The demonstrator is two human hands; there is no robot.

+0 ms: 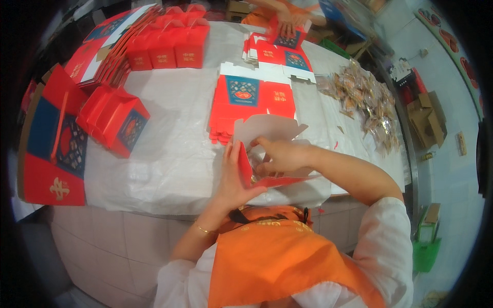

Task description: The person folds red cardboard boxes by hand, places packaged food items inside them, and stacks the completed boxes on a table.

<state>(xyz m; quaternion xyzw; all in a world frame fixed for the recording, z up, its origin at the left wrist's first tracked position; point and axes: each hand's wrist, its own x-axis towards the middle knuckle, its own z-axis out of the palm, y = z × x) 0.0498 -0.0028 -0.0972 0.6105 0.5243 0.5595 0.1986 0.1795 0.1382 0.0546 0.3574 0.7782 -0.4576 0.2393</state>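
Note:
An open red carton (pixel 246 163) with white inner flaps stands near the table's front edge, before my orange apron. Around its left side my left hand (pixel 232 177) is closed, fingers along the outer wall and thumb at the near edge. My right hand (pixel 284 156) reaches in over the carton's right side with bent fingers. Something clear seems to lie by those fingertips, but I cannot make it out. Just beyond the carton lies a stack of flat red carton blanks (pixel 257 100) with blue patterned panels.
Folded red boxes (pixel 167 46) stand in rows at the far left. A red handled box (pixel 115 120) and a larger red carton (pixel 56 149) are nearer left. Clear-wrapped packets (pixel 367 97) heap at right. Across the table, a co-worker's hands (pixel 288 23) work on another red box.

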